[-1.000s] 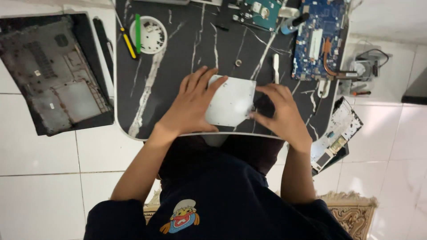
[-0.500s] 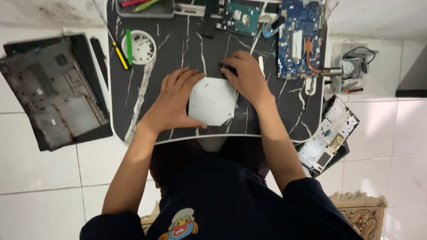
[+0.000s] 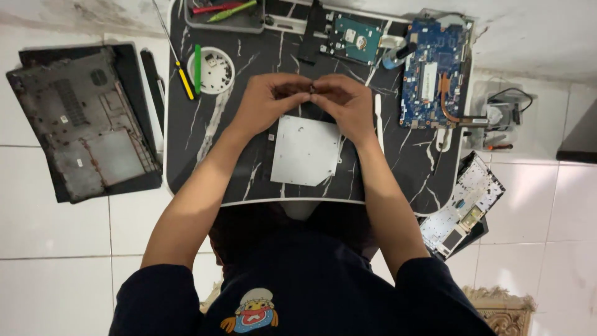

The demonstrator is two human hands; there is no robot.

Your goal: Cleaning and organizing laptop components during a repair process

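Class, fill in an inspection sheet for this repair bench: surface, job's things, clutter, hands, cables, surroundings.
Surface: black marble-pattern table, on white tiles.
Job's things: silver optical drive flat near the front edge; a small dark part pinched between both hands.
Clutter: blue motherboard, hard drive, white dish, yellow-handled screwdriver, green pry tool.
Hands: left hand and right hand meet above the drive.
Cables: nothing seen clearly.
Surroundings: laptop base cover left, keyboard panel right.
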